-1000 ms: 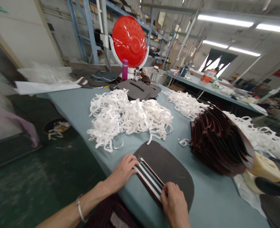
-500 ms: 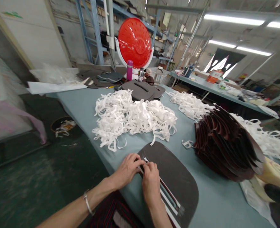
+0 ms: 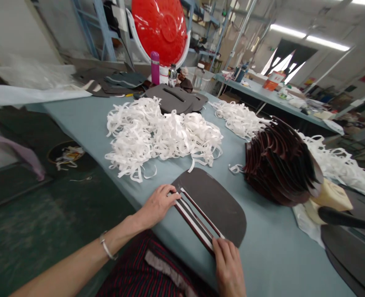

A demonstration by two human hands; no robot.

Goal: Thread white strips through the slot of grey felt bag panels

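Note:
A dark oval leather piece (image 3: pixel 216 202) lies flat at the near edge of the blue-grey table (image 3: pixel 86 119). White and dark red strips (image 3: pixel 195 220) run along its near side. My left hand (image 3: pixel 157 204) presses its stretched fingers on the far end of the strips. My right hand (image 3: pixel 228 266) lies flat with its fingertips on the near end of the same strips. Neither hand grips anything.
A heap of white strips (image 3: pixel 160 138) lies beyond the piece, and a fanned stack of dark red pieces (image 3: pixel 278 165) to the right. More white strips (image 3: pixel 238 117), grey pieces (image 3: pixel 176 99), a purple bottle (image 3: pixel 155 68) and a red fan (image 3: pixel 160 27) stand further back.
My right hand has slid from beside my left hand along the strips toward me, to their near end. My left hand has stayed on the far end.

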